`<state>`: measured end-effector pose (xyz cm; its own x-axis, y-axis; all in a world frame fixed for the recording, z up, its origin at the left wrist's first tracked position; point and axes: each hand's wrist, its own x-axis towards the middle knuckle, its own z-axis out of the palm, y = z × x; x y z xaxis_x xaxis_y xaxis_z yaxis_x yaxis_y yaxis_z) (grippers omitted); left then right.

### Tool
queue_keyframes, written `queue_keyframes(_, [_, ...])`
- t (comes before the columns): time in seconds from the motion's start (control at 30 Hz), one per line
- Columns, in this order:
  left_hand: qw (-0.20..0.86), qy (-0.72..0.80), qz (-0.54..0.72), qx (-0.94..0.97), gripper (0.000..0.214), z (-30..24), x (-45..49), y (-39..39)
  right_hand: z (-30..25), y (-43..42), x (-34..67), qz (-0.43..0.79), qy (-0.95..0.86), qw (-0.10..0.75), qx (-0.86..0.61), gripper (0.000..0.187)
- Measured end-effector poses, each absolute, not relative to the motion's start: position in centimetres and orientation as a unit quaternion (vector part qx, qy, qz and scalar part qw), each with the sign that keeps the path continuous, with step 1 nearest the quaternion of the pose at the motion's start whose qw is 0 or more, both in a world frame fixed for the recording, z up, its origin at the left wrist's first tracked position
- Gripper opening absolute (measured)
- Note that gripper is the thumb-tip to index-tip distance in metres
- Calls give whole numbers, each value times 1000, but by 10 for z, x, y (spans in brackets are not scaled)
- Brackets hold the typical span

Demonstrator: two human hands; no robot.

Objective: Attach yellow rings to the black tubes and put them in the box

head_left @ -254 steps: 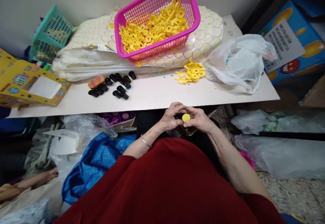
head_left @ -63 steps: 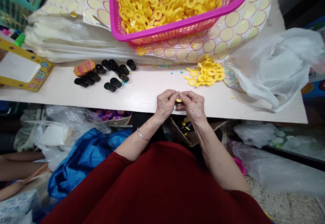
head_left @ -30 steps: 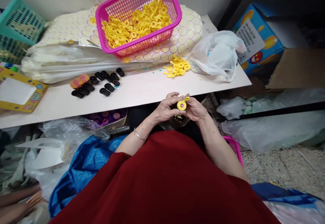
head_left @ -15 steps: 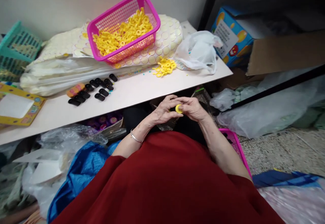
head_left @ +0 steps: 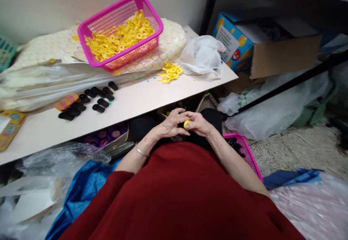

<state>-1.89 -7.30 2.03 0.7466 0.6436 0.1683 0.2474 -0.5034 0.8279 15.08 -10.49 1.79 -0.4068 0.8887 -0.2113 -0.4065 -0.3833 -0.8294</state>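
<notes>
Above my lap, just in front of the shelf's edge, my two hands meet around a small yellow round cap (head_left: pixel 187 124). My right hand (head_left: pixel 200 124) pinches it, the thumb on its face. My left hand (head_left: pixel 172 124) curls about the same cap from the other side, fingers above and thumb below. Whatever may sit behind the cap is hidden by the fingers. On the shelf ahead lies a small pile of yellow ring-ended pieces (head_left: pixel 170 73). Farther left, several black cylinders (head_left: pixel 102 103) lie beside orange-pink pieces (head_left: pixel 66 102).
A pink basket (head_left: pixel 94 61) full of yellow ring pieces rests on a dotted plastic sack (head_left: pixel 174 38). A white plastic bag (head_left: pixel 202 57) and a blue carton (head_left: pixel 231 38) are at the right. Another pink basket (head_left: pixel 251 156) with black parts stands by my right forearm.
The view has turned a little to the right, so the shelf's things appear farther left. Both hands stay together at the yellow cap, with the fingers slightly shifted.
</notes>
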Motion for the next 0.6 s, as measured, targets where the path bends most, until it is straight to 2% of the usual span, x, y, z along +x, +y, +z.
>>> queue_keyframes(0.13, [413,272,279,823,31,19,-24,-73,26,-107,135,735,-357,448,-364,39])
queue_keyframes(0.23, [405,285,320,808,34,23,-30,-71,33,-106,123,706,-360,476,-383,41])
queue_keyframes(0.47, [400,263,340,809,30,29,-38,-69,41,-100,118,754,-360,399,-378,48])
queue_keyframes(0.6, [403,255,339,811,25,33,-36,-72,44,-104,116,734,-367,424,-385,48])
